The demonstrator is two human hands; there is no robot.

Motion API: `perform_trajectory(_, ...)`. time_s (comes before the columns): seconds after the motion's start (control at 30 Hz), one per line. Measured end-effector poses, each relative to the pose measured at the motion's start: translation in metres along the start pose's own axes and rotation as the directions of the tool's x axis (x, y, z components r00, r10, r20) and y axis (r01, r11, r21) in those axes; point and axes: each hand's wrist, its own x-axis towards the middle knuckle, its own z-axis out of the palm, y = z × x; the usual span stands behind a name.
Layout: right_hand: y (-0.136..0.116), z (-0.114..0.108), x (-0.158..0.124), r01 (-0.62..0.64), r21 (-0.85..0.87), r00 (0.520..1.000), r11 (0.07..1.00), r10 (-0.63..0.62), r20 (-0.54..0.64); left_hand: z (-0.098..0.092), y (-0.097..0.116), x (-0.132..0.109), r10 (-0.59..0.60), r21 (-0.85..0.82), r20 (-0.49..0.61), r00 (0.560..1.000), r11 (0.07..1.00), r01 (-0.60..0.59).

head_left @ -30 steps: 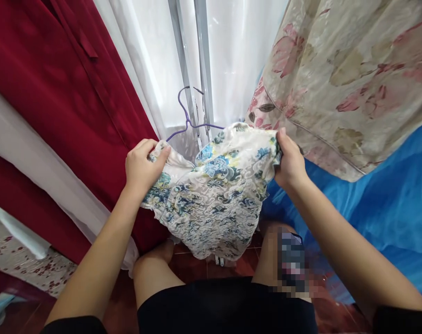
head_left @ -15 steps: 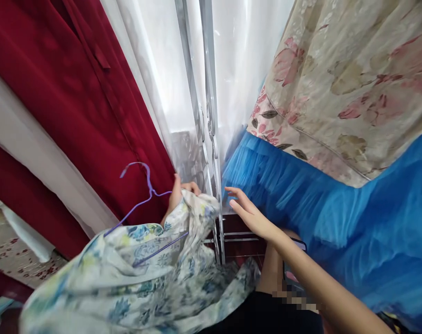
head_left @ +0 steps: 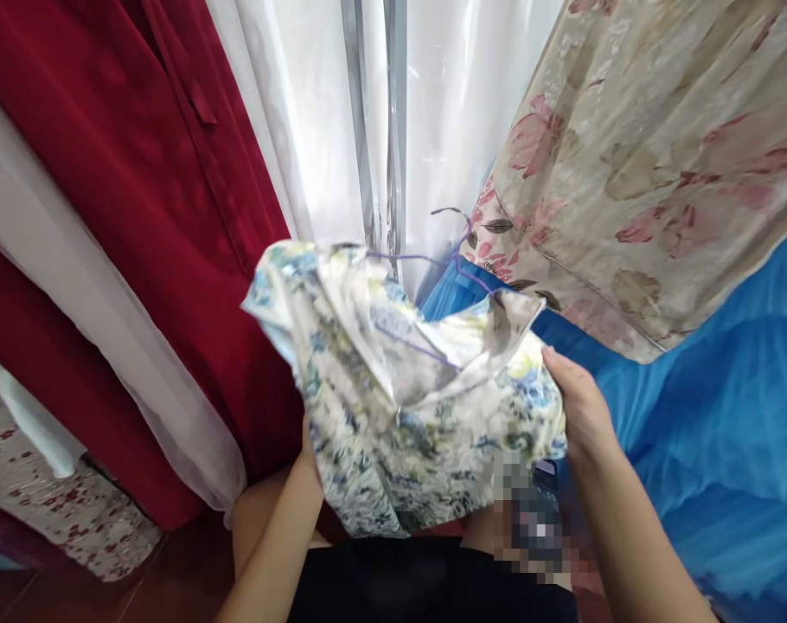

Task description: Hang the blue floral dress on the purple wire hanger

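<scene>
A white V-neck floral blouse (head_left: 425, 450) with blue and yellow print hangs on a thin purple wire hanger (head_left: 457, 253), held up in front of me over my lap. The hanger's hook points up and left, above the neckline. My right hand (head_left: 581, 407) grips the blouse's right side, thumb on the front and the other fingers partly behind the cloth. At the lower left side, my left hand (head_left: 311, 450) holds the blouse from beneath, with most of its fingers hidden by the fabric.
Dark red curtains (head_left: 238, 173) hang at left, and a white curtain (head_left: 303, 121) stands behind metal poles (head_left: 397, 130). On the right hang a beige floral cloth (head_left: 659, 173) and blue tulle (head_left: 692, 441). A dark phone-like object (head_left: 545, 467) lies by my leg, partly blurred.
The blouse and hanger have swung upright and to the right, now facing me. My right hand, free before, has taken hold of the right side. My left hand has moved lower.
</scene>
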Motion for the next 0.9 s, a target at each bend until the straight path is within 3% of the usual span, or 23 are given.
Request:
perform_trajectory(0.03, -0.009, 0.005, 0.012, 0.022, 0.006, 1.0, 1.0, -0.023, 0.012, 0.001, -0.006, -0.015, -0.145, -0.161, -0.056, 0.988, 0.978, 0.135)
perform_trajectory(0.07, -0.017, 0.012, 0.025, 0.037, 0.008, 0.998, 0.999, -0.038, 0.04, 0.005, -0.009, -0.03, -0.352, -0.41, -0.081, 0.932, 0.864, 0.291)
perform_trajectory(0.1, -0.024, 0.02, 0.035, 0.045, 0.005, 0.996, 0.999, -0.045, 0.078, 0.011, -0.011, -0.044, -0.562, -0.659, -0.034, 0.827, 0.635, 0.404)
perform_trajectory(0.13, -0.03, 0.027, 0.045, 0.047, -0.001, 0.992, 0.999, -0.047, 0.118, 0.018, -0.011, -0.057, -0.705, -0.818, 0.064, 0.707, 0.368, 0.442)
perform_trajectory(0.17, -0.035, 0.033, 0.052, 0.043, -0.01, 0.986, 0.999, -0.041, 0.16, 0.025, -0.009, -0.069, -0.774, -0.889, 0.166, 0.611, 0.151, 0.433)
perform_trajectory(0.2, -0.038, 0.037, 0.056, 0.033, -0.017, 0.98, 0.999, -0.029, 0.198, 0.032, -0.007, -0.08, -0.794, -0.904, 0.236, 0.561, 0.032, 0.426)
perform_trajectory(0.27, -0.044, 0.038, 0.06, 0.0, -0.03, 0.966, 1.0, 0.008, 0.258, 0.042, 0.002, -0.095, -0.782, -0.893, 0.299, 0.548, -0.027, 0.449)
perform_trajectory(0.43, -0.049, 0.02, 0.051, -0.054, -0.148, 0.951, 0.987, 0.096, 0.295, 0.052, 0.023, -0.114, -0.711, -0.839, 0.376, 0.594, 0.011, 0.544)
perform_trajectory(0.47, -0.046, 0.019, 0.046, 0.014, -0.19, 0.967, 0.982, 0.035, 0.251, 0.055, 0.026, -0.116, -0.711, -0.829, 0.391, 0.585, 0.005, 0.559)
perform_trajectory(0.5, -0.04, 0.02, 0.04, 0.129, -0.24, 0.98, 0.962, -0.087, 0.176, 0.058, 0.03, -0.118, -0.716, -0.818, 0.408, 0.566, -0.011, 0.575)
perform_trajectory(0.53, -0.031, 0.022, 0.032, 0.276, -0.299, 0.961, 0.914, -0.267, 0.071, 0.062, 0.033, -0.121, -0.726, -0.806, 0.423, 0.541, -0.03, 0.591)
perform_trajectory(0.57, -0.018, 0.025, 0.022, 0.421, -0.358, 0.881, 0.834, -0.47, -0.057, 0.066, 0.037, -0.124, -0.735, -0.796, 0.436, 0.519, -0.047, 0.603)
perform_trajectory(0.6, -0.002, 0.029, 0.009, 0.535, -0.409, 0.741, 0.739, -0.643, -0.194, 0.069, 0.04, -0.126, -0.744, -0.788, 0.444, 0.5, -0.058, 0.613)
perform_trajectory(0.63, 0.018, 0.032, -0.006, 0.601, -0.459, 0.586, 0.655, -0.751, -0.305, 0.072, 0.043, -0.129, -0.75, -0.778, 0.451, 0.484, -0.064, 0.625)
perform_trajectory(0.67, 0.038, 0.035, -0.022, 0.635, -0.428, 0.488, 0.643, -0.763, -0.424, 0.074, 0.046, -0.131, -0.756, -0.77, 0.451, 0.474, -0.061, 0.635)
perform_trajectory(0.7, 0.06, 0.038, -0.038, 0.619, -0.374, 0.509, 0.691, -0.716, -0.478, 0.075, 0.049, -0.132, -0.758, -0.769, 0.444, 0.478, -0.048, 0.638)
perform_trajectory(0.73, 0.08, 0.041, -0.054, 0.533, -0.335, 0.661, 0.777, -0.63, -0.408, 0.076, 0.051, -0.134, -0.754, -0.771, 0.433, 0.494, -0.026, 0.636)
perform_trajectory(0.77, 0.098, 0.044, -0.067, 0.398, -0.306, 0.853, 0.865, -0.472, -0.225, 0.076, 0.053, -0.134, -0.744, -0.777, 0.42, 0.52, 0.002, 0.63)
perform_trajectory(0.8, 0.112, 0.048, -0.077, 0.252, -0.266, 0.964, 0.93, -0.265, -0.011, 0.076, 0.054, -0.134, -0.73, -0.784, 0.406, 0.55, 0.032, 0.62)
perform_trajectory(0.83, 0.122, 0.052, -0.083, 0.128, -0.257, 0.984, 0.958, -0.091, 0.152, 0.075, 0.055, -0.134, -0.71, -0.791, 0.395, 0.583, 0.061, 0.609)
perform_trajectory(0.9, 0.129, 0.061, -0.085, -0.003, -0.287, 0.935, 0.958, 0.104, 0.338, 0.073, 0.054, -0.135, -0.676, -0.795, 0.377, 0.633, 0.115, 0.596)
